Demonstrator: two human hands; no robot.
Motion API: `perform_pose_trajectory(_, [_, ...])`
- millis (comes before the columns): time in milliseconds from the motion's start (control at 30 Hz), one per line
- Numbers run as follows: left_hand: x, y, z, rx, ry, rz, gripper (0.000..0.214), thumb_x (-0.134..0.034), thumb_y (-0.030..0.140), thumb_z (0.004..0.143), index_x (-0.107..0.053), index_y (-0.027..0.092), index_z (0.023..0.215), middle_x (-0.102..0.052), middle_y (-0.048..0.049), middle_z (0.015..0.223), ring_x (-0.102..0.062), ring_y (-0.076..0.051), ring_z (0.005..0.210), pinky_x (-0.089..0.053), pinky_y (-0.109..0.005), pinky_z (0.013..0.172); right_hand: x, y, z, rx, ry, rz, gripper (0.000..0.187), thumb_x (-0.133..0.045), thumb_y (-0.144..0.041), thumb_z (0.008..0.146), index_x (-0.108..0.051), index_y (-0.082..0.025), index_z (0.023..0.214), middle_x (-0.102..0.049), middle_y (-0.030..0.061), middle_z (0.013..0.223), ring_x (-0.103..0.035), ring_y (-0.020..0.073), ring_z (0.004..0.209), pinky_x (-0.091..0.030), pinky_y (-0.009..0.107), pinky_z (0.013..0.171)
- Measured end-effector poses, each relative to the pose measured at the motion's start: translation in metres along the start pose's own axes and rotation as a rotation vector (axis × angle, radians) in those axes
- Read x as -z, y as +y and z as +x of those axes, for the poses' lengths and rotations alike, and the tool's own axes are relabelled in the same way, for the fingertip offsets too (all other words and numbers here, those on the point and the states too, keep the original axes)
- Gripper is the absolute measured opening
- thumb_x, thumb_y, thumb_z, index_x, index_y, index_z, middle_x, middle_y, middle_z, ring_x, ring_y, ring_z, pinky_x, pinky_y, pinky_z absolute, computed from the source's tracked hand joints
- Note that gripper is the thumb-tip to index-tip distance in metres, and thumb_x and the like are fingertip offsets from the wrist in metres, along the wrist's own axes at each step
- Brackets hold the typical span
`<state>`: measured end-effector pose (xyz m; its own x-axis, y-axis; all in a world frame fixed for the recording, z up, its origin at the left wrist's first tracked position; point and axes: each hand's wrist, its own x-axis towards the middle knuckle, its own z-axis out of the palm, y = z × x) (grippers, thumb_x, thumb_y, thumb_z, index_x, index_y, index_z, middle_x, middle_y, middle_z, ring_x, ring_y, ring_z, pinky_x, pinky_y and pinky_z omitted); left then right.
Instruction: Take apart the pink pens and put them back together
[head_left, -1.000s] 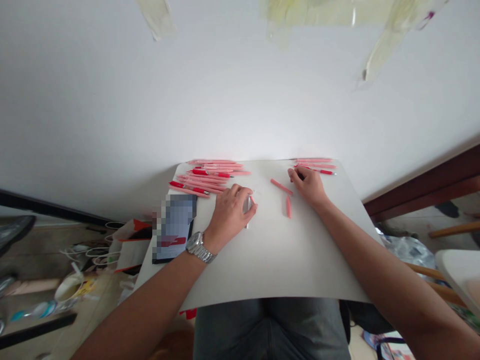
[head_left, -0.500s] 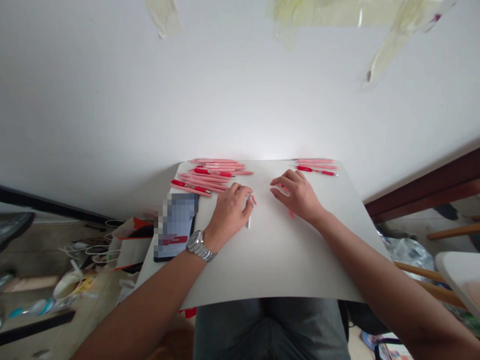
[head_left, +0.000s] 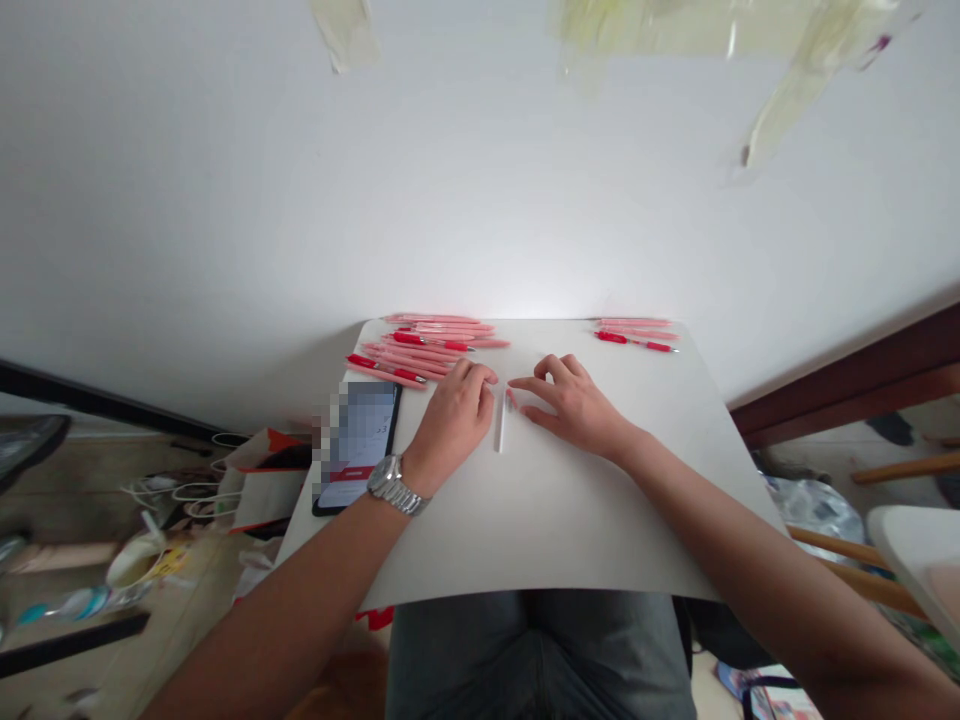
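A white board (head_left: 540,520) lies across my lap. My left hand (head_left: 454,420), with a metal watch (head_left: 390,483) on the wrist, rests on it with fingers curled. Its thumb and forefinger are at the upper end of a thin white tube (head_left: 499,432), which lies on the board between my hands. My right hand (head_left: 574,405) reaches in from the right, with a small pink piece (head_left: 511,398) between its forefinger and thumb tips, right at the tube's upper end. Its other fingers are spread over the board.
A heap of pink and red pens (head_left: 427,345) lies at the board's far left and a smaller row of pens (head_left: 637,335) at the far right. A phone (head_left: 358,440) lies on the left edge. A white wall is behind, and bags and clutter cover the floor at left.
My right hand has moved left from the far-right pens to the tube's upper end, covering the two loose pink parts. The tube now shows full length beside my left hand.
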<state>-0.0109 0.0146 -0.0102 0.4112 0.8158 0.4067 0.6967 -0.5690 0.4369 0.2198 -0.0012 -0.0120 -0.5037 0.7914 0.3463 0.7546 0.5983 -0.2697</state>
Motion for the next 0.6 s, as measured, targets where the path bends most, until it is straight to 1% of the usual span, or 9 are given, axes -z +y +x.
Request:
perform_pose_trajectory(133, [0.0022, -0.0018, 0.0007, 0.007, -0.001, 0.011, 0.02, -0.045, 0.007, 0.101, -0.06, 0.019, 0.107, -0.063, -0.0092, 0.109, -0.064, -0.026, 0.107, -0.053, -0.043, 0.099, -0.0013, -0.004, 0.0037, -0.011, -0.012, -0.026, 0.034, -0.063, -0.034, 0.103, -0.071, -0.027, 0.135, -0.058, 0.0126, 0.11, -0.05, 0.0282, 0.096, -0.049, 0.045, 0.093])
perform_pose_trajectory(267, [0.0037, -0.0017, 0.0007, 0.019, -0.014, 0.022, 0.02, -0.044, 0.008, 0.102, -0.06, 0.018, 0.108, -0.063, -0.0099, 0.11, -0.064, -0.026, 0.109, -0.053, -0.044, 0.101, -0.0029, -0.0043, 0.005, -0.009, -0.02, -0.042, 0.03, -0.063, -0.035, 0.103, -0.073, -0.027, 0.131, -0.057, 0.0122, 0.109, -0.05, 0.0278, 0.095, -0.049, 0.044, 0.092])
perform_pose_trajectory(367, [0.0035, -0.0013, 0.0002, 0.016, -0.016, 0.035, 0.02, -0.044, 0.009, 0.103, -0.061, 0.019, 0.108, -0.065, -0.0095, 0.11, -0.065, -0.026, 0.109, -0.053, -0.043, 0.1, -0.003, -0.0044, 0.0049, -0.004, -0.016, -0.039, 0.027, -0.062, -0.034, 0.103, -0.074, -0.028, 0.127, -0.057, 0.0116, 0.108, -0.05, 0.0274, 0.094, -0.048, 0.044, 0.091])
perform_pose_trajectory(600, [0.0019, -0.0002, -0.0006, 0.01, -0.012, 0.065, 0.021, -0.044, 0.012, 0.104, -0.062, 0.021, 0.109, -0.066, -0.0079, 0.11, -0.066, -0.026, 0.106, -0.052, -0.041, 0.096, -0.0023, -0.0048, 0.0047, -0.008, -0.004, 0.019, 0.022, -0.064, -0.031, 0.102, -0.073, -0.022, 0.12, -0.059, 0.0119, 0.105, -0.052, 0.0281, 0.096, -0.049, 0.043, 0.091])
